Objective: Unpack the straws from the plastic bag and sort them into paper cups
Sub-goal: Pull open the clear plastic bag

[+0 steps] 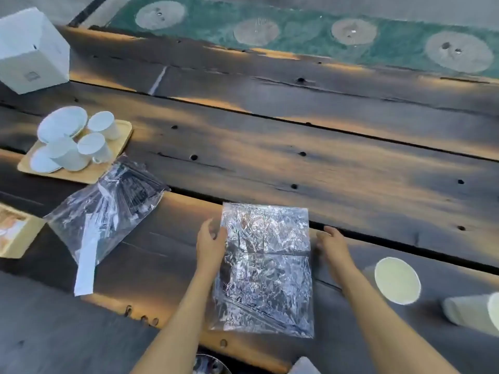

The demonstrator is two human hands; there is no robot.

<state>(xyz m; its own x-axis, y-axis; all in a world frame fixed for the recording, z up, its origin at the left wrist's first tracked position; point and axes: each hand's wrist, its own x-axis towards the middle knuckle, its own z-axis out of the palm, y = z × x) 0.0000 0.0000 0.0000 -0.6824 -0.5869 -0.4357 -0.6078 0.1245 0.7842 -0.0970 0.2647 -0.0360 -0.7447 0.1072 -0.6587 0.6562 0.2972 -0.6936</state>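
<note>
In the head view, one crinkled clear plastic bag (263, 268) lies flat on the plank table (324, 168) between the two hands: the left hand (210, 242) pinches its left edge, while the right hand (333, 245) rests just beside its right edge, fingers loose and gripping nothing. A second bag of dark straws (108, 209) lies well left of the left hand, and two paper cups sit right of the right hand, one upright (397, 280) and one on its side (475, 311). Beyond the left hand, one wooden tray (118, 147) carries three white cups.

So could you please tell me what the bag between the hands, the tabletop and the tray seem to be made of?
The bag looks like thin clear plastic film: glossy, crinkled, with the table showing through. The tabletop seems to be dark weathered wood: planks with grain, cracks and knot holes. The tray looks like pale smooth wood or bamboo; which one I cannot tell.
</note>
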